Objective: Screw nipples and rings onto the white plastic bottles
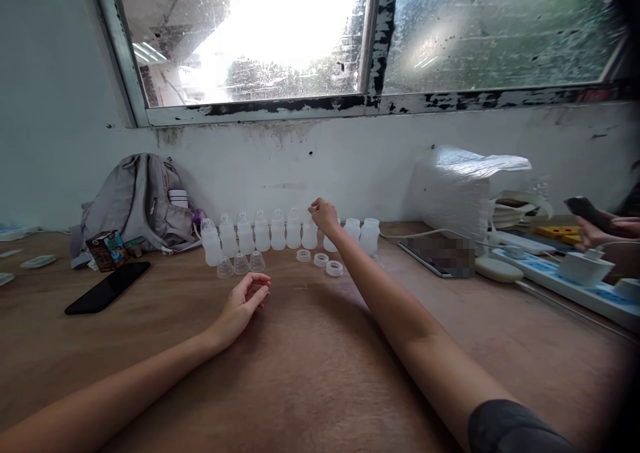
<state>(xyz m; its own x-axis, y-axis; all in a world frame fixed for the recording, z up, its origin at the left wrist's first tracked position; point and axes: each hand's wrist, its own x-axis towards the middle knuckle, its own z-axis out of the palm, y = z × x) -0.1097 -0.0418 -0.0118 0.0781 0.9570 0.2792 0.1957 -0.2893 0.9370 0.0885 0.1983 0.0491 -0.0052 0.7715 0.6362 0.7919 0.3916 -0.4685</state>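
A row of translucent white baby bottles (261, 233) stands near the wall. Those on the left carry clear tops, while the rightmost bottles (370, 236) have wide bare necks. My right hand (325, 215) is over one baby bottle (309, 237), fingers pinched at its top; whatever they hold is hidden. My right forearm partly covers another bottle. On the wood near the row, my left hand (244, 307) rests with fingers loosely bent and thumb apart, holding nothing. Just beyond it sit 3 clear dome caps (241, 264). To their right lie 3 translucent rings (321, 259).
A grey backpack (135, 199), small carton (107, 251) and black phone (107, 289) are at left. On the right are a tablet-like device (440, 256), white plastic-wrapped package (455, 193), power strip (565, 283) and cables. Another person's hand (595, 229) holds a phone at far right.
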